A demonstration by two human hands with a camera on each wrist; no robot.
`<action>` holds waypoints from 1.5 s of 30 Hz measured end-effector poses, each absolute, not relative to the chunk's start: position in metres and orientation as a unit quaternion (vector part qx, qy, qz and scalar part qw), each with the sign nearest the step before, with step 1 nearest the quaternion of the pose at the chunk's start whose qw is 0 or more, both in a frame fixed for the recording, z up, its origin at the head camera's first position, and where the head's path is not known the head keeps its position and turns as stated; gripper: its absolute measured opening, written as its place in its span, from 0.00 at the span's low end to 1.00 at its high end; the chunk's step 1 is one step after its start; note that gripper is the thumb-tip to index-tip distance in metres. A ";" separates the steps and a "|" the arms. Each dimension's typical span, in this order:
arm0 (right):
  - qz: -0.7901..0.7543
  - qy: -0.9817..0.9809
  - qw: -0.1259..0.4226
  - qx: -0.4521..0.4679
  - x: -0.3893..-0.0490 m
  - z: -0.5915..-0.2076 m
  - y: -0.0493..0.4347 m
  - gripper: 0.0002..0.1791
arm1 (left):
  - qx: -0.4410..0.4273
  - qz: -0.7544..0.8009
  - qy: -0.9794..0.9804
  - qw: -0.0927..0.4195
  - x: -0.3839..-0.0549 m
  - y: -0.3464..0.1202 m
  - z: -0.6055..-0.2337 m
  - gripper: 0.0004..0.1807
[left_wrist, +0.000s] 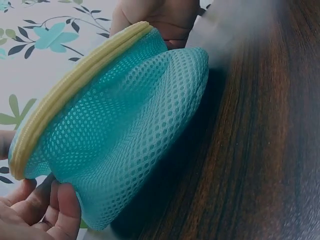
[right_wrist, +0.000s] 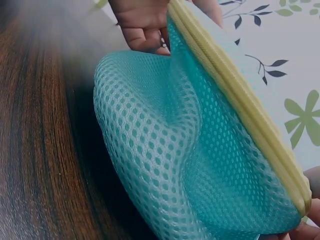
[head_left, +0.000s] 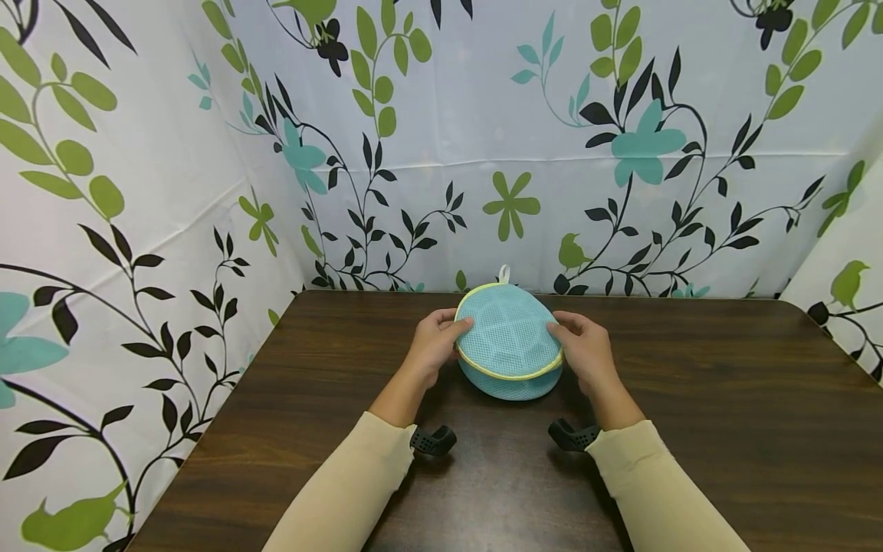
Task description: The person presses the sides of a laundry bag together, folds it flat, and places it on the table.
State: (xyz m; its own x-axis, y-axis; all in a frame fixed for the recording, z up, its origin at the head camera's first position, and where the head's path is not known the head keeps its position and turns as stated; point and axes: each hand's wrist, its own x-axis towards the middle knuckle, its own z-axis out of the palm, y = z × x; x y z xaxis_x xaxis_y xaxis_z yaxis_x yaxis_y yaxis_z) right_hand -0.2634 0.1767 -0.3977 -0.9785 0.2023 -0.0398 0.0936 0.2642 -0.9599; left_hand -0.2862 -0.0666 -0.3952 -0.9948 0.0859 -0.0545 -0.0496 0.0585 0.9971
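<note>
Both hands hold a round turquoise mesh laundry bag with yellow edging and a small white loop at its far side. My left hand pinches the left edge, thumb on top and fingers beneath. On the opposite edge my right hand grips in the same way. The left wrist view shows the soft mesh side sagging in folds below the yellow edging. In the right wrist view the mesh bulges near the wood, with the yellow rim tilted above it.
A dark wooden table lies under the hands. Behind it and along the sides hangs a white curtain printed with leaves, flowers and birds. A black band sits on the left wrist, another on the right.
</note>
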 end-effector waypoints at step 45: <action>0.618 -0.775 0.039 -0.129 -0.264 -0.401 0.178 0.24 | 0.027 0.659 0.746 0.097 -0.290 -0.066 -0.401 0.27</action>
